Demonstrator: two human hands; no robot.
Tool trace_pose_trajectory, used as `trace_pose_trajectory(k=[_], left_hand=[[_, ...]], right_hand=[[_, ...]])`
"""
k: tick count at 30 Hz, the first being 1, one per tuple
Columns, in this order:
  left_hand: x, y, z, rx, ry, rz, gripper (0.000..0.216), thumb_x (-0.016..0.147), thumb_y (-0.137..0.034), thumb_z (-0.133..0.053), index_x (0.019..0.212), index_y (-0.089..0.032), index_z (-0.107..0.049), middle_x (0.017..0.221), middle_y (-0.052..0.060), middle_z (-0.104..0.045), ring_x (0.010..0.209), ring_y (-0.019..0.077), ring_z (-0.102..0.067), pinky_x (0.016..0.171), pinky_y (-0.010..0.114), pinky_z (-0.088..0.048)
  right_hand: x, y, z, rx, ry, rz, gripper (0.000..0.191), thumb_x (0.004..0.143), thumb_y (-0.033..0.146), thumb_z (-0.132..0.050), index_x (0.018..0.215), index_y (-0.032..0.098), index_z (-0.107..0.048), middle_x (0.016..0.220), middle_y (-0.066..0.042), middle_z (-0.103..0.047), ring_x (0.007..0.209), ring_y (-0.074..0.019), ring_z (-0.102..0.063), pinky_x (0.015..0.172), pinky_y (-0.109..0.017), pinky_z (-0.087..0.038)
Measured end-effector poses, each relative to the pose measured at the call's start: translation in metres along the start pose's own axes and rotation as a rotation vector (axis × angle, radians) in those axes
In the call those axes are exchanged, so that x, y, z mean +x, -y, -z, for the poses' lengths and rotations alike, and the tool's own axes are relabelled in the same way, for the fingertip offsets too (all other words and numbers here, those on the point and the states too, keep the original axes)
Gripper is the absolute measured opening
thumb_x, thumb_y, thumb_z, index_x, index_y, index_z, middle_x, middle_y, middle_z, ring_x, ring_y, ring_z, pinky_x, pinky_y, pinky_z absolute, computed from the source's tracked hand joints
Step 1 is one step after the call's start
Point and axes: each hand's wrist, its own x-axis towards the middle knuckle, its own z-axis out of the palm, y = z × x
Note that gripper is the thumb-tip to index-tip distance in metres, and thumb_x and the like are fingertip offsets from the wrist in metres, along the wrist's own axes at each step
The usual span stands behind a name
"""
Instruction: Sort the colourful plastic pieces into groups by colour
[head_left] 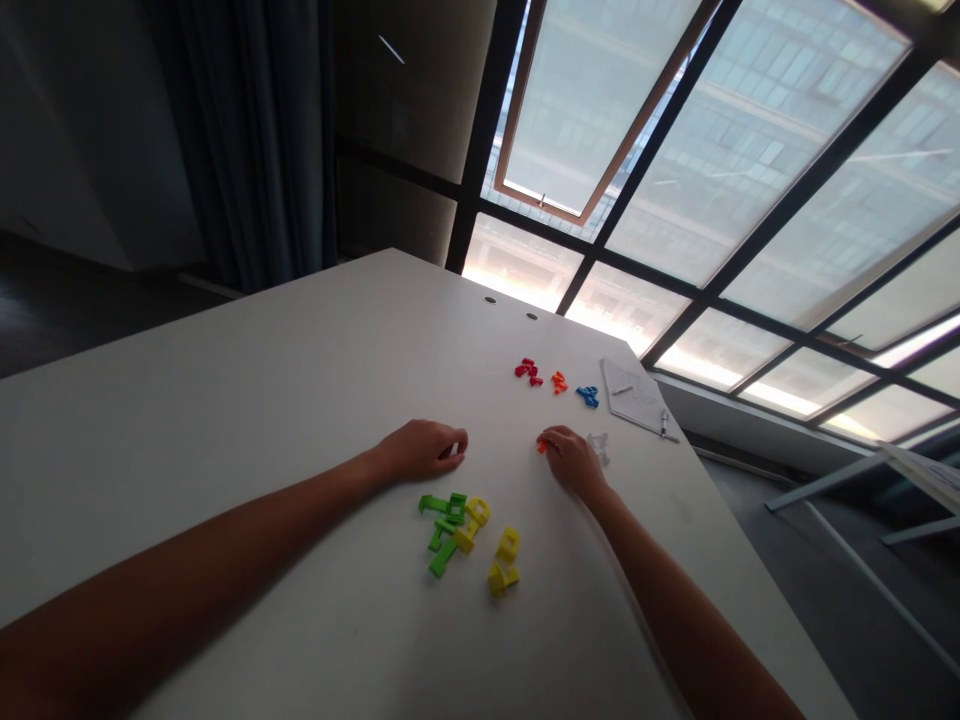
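My right hand [571,458] is closed, its fingertips pinching a small orange plastic piece [541,447] just above or on the white table. Right beside that hand lie some pale, see-through pieces [601,447], partly covered by it. To the left, my left hand [424,450] rests on its side with fingers curled towards the thumb. A whitish spot shows between them, and I cannot make out whether it is a piece or the table. Nearer to me lie several green plastic pieces [445,552] and several yellow plastic pieces [508,543], some touching each other.
Farther back on the white table [300,370] are small piles of red pieces [527,370], orange pieces [559,382] and blue pieces [589,397]. Paper sheets [637,395] with a pen [664,424] lie near the right edge. Large windows stand beyond.
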Motion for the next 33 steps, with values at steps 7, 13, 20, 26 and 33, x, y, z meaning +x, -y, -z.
trace_pose_trajectory(k=[7,13,20,26,33], left_hand=[[0.0,-0.003,0.002,0.007,-0.001,0.021,0.018,0.095,-0.038,-0.054,0.097,-0.027,-0.067,0.083,-0.002,-0.074,0.069,0.0154,-0.065,0.065,0.026,-0.042],[0.001,0.0,-0.001,0.004,-0.002,0.006,0.015,0.093,-0.036,-0.056,0.097,-0.028,-0.067,0.082,-0.003,-0.074,0.07,0.0158,-0.065,0.065,0.026,-0.042],[0.001,0.0,-0.001,0.018,0.003,0.013,0.015,0.093,-0.037,-0.055,0.097,-0.028,-0.066,0.082,-0.003,-0.073,0.07,0.0159,-0.065,0.064,0.026,-0.039],[0.0,-0.003,0.003,0.028,0.018,0.019,0.016,0.095,-0.038,-0.054,0.096,-0.027,-0.065,0.08,-0.003,-0.072,0.069,0.016,-0.063,0.063,0.026,-0.038],[0.001,-0.004,0.004,0.01,0.028,0.036,0.017,0.094,-0.039,-0.053,0.095,-0.027,-0.065,0.078,-0.003,-0.07,0.068,0.0152,-0.062,0.062,0.026,-0.036]], right_hand=[[-0.003,0.008,0.009,-0.119,-0.078,-0.062,0.038,0.1,0.019,-0.047,0.128,0.028,-0.071,0.127,-0.006,-0.07,0.099,-0.0188,-0.07,0.087,-0.028,-0.052],[-0.034,0.031,0.003,-0.239,-0.011,-0.138,0.039,0.1,0.03,-0.048,0.134,0.024,-0.066,0.105,-0.008,-0.075,0.085,-0.0212,-0.071,0.078,-0.029,-0.05],[-0.04,0.039,-0.008,-0.246,0.026,-0.207,0.044,0.1,0.031,-0.047,0.141,0.022,-0.058,0.108,-0.009,-0.075,0.089,-0.0221,-0.071,0.079,-0.029,-0.049],[-0.037,0.04,-0.006,-0.229,0.034,-0.245,0.054,0.1,0.034,-0.047,0.153,0.021,-0.045,0.113,-0.011,-0.075,0.091,-0.0245,-0.072,0.08,-0.032,-0.05],[-0.026,0.047,-0.003,-0.271,0.092,-0.316,0.047,0.104,0.037,-0.042,0.148,0.021,-0.047,0.11,-0.012,-0.075,0.097,-0.0263,-0.073,0.082,-0.033,-0.05]])
